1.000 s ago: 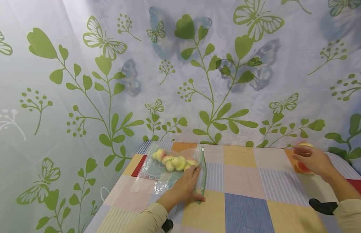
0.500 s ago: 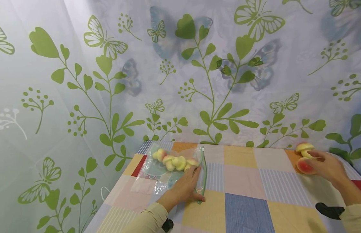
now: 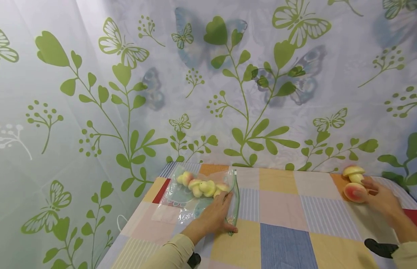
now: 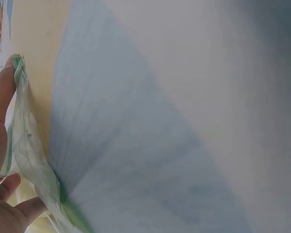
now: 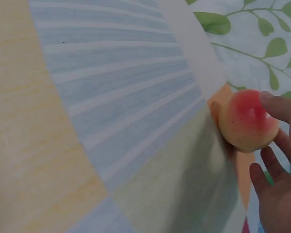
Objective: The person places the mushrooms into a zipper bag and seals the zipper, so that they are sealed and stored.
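A clear zip bag [image 3: 174, 209] with a green zip strip lies on the left of the table, several yellow-and-pink toy mushrooms [image 3: 207, 188] inside it. My left hand [image 3: 213, 213] holds the bag at its mouth, thumb and fingers spread along the strip. In the left wrist view the green-edged film [image 4: 31, 145] stands up against the fingertips. At the far right, my right hand [image 3: 381, 196] grips a toy mushroom [image 3: 353, 192] by its red-blushed cap, thumb on top and fingers around the far side. Just behind it stands another toy mushroom [image 3: 353, 172], yellow-capped.
A patchwork cloth [image 3: 282, 209] covers the table. Behind it hangs a curtain [image 3: 201, 93] printed with leaves and butterflies, meeting the table's back edge. A thin white loop [image 3: 118, 223] shows beside the table's left edge.
My right hand has drawn back to the right, uncovering both loose mushrooms, then closed in on the nearer one's cap. The left hand stays on the bag.
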{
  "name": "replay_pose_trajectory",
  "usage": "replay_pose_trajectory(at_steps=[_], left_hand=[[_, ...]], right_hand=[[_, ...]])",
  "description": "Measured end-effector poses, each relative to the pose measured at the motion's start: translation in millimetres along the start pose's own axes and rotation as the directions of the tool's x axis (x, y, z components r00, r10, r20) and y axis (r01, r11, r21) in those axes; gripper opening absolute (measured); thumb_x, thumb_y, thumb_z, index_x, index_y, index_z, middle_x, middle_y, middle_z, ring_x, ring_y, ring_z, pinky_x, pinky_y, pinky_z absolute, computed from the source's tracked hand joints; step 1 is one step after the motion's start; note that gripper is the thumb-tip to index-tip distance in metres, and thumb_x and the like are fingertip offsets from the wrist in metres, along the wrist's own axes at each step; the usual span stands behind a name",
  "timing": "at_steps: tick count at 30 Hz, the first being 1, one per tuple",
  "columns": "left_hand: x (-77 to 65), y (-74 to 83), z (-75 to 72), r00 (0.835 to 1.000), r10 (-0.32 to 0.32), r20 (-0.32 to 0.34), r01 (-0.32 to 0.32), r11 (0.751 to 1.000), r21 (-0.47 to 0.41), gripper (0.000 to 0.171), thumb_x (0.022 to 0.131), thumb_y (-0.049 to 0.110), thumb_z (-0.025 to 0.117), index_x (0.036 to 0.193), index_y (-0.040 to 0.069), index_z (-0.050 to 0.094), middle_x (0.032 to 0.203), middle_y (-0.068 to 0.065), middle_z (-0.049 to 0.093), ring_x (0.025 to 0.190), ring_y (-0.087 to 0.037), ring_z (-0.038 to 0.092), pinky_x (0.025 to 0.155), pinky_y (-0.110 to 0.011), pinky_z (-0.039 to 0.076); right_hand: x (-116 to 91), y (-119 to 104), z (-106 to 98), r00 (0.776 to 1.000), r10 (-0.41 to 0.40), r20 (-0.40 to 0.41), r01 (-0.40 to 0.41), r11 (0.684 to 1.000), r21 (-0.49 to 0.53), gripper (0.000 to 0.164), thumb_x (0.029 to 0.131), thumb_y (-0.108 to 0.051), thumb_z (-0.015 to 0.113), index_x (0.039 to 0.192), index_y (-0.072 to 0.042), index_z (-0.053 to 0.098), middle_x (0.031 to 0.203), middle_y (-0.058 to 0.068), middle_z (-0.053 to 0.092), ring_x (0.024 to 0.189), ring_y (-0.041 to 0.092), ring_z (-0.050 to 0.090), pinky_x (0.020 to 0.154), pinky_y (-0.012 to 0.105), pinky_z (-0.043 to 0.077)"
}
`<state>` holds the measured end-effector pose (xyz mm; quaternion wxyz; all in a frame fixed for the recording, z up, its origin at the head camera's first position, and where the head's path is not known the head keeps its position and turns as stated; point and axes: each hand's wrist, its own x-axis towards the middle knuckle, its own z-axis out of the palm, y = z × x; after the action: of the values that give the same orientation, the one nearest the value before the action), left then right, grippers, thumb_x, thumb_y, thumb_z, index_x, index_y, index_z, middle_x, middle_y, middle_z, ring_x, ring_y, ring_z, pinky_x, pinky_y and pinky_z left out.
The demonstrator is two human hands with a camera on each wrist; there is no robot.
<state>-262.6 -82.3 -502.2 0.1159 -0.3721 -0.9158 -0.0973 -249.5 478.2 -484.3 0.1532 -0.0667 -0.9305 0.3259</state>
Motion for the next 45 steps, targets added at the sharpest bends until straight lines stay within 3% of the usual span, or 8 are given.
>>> replay_pose_trajectory(at_steps=[5, 16, 22, 31, 37, 45], left_hand=[[0.3, 1.0, -1.6, 1.0, 0.006, 0.004, -0.006, 1.0, 0.0, 0.126, 0.07, 0.062, 0.089, 0.157, -0.006, 0.03, 0.147, -0.016, 0.037, 0.118, -0.025, 0.047, 0.093, -0.03, 0.049], [0.9, 1.7, -5.1, 0.999, -0.018, 0.035, 0.018, 1.0, 0.001, 0.125, 0.071, 0.061, 0.088, 0.158, -0.006, 0.028, 0.15, -0.016, 0.035, 0.121, -0.024, 0.046, 0.096, -0.03, 0.048], [0.1, 1.1, -2.4, 0.999, -0.02, 0.045, 0.02, 1.0, 0.0, 0.126, 0.071, 0.063, 0.087, 0.158, -0.006, 0.027, 0.15, -0.016, 0.035, 0.121, -0.024, 0.046, 0.095, -0.029, 0.048], [3.7, 2.3, 0.1, 0.999, -0.018, 0.036, 0.017, 1.0, 0.011, 0.128, 0.071, 0.065, 0.086, 0.159, -0.005, 0.026, 0.151, -0.017, 0.034, 0.122, -0.026, 0.047, 0.095, -0.031, 0.049], [1.2, 1.1, 1.0, 1.0, -0.015, 0.026, 0.014, 1.0, 0.023, 0.127, 0.07, 0.066, 0.085, 0.158, -0.004, 0.028, 0.15, -0.017, 0.034, 0.121, -0.026, 0.047, 0.093, -0.031, 0.05], [0.5, -1.2, 2.3, 1.0, -0.006, 0.014, 0.006, 0.999, 0.032, 0.126, 0.07, 0.067, 0.085, 0.158, -0.005, 0.029, 0.149, -0.016, 0.035, 0.118, -0.025, 0.047, 0.093, -0.03, 0.05]], right_hand=[[-1.3, 4.9, 5.5, 0.999, 0.04, -0.005, -0.04, 0.999, 0.031, 0.079, 0.102, -0.042, 0.064, 0.144, 0.018, 0.036, 0.135, 0.051, 0.038, 0.117, 0.067, 0.039, 0.086, 0.067, 0.036], [-2.7, 10.4, 11.3, 0.996, 0.082, -0.023, -0.083, 0.996, -0.016, 0.076, 0.099, -0.049, 0.066, 0.135, 0.015, 0.045, 0.123, 0.047, 0.049, 0.105, 0.059, 0.049, 0.077, 0.059, 0.04], [-4.1, 15.3, 14.5, 0.994, 0.11, -0.021, -0.11, 0.994, 0.001, 0.081, 0.097, -0.053, 0.068, 0.134, 0.015, 0.044, 0.118, 0.042, 0.051, 0.103, 0.055, 0.05, 0.071, 0.046, 0.038], [-12.7, 10.9, 11.3, 0.993, 0.075, -0.09, -0.077, 0.997, -0.025, 0.078, 0.095, -0.048, 0.074, 0.131, 0.017, 0.046, 0.117, 0.042, 0.054, 0.102, 0.054, 0.052, 0.069, 0.042, 0.038], [-13.5, 3.5, 11.9, 0.993, 0.072, -0.094, -0.075, 0.997, -0.032, 0.077, 0.095, -0.048, 0.073, 0.13, 0.015, 0.048, 0.115, 0.042, 0.055, 0.101, 0.055, 0.053, 0.068, 0.043, 0.038], [-13.1, -7.9, 14.3, 0.995, -0.006, -0.095, 0.002, 0.999, -0.041, 0.071, 0.094, -0.045, 0.075, 0.129, 0.012, 0.05, 0.107, 0.038, 0.06, 0.096, 0.052, 0.055, 0.067, 0.043, 0.038]])
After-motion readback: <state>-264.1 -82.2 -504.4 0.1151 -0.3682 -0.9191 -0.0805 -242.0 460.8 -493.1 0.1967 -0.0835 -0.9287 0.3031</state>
